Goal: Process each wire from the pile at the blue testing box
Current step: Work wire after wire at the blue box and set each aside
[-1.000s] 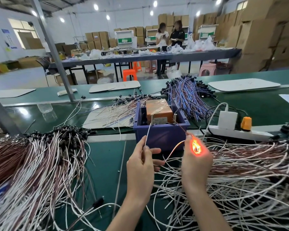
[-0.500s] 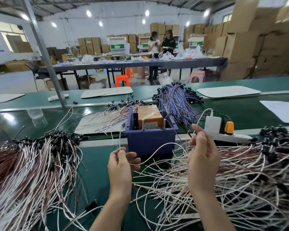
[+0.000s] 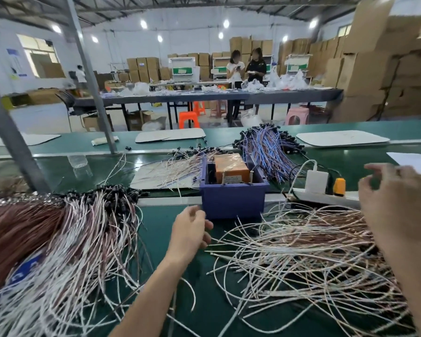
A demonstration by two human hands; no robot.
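Bottom left of frame: done pile (image 3: pixel 58 251), white and brown wires fanned out, black caps toward the top. Bottom right: loose pile of wires (image 3: pixel 314 268) still to test, spread on the green bench (image 3: pixel 180 300).

My left hand (image 3: pixel 190 232) is low centre, just in front of the blue testing box (image 3: pixel 233 203) and not touching it. Fingers curled in. Wire ends lie right beside them, and I cannot tell if I pinch one.

My right hand (image 3: pixel 399 205) is up at the right edge, over the loose pile, blurred. Thumb and fingers are half bent and apart, no wire visible between them.

Behind the box: power strip (image 3: pixel 326 193) mid right, purple wire bundle (image 3: pixel 265 147) upper centre.

Change: a second ago both hands held one wire to the box's pins and a lamp glowed orange at my right fingers. Half a second ago that wire was lifted off, slack between the hands. Now nothing is on the pins, no glow, and the right hand has swung out to the right.

Judgement: that wire passed; I am between wires, reaching for the next. Plenty left.
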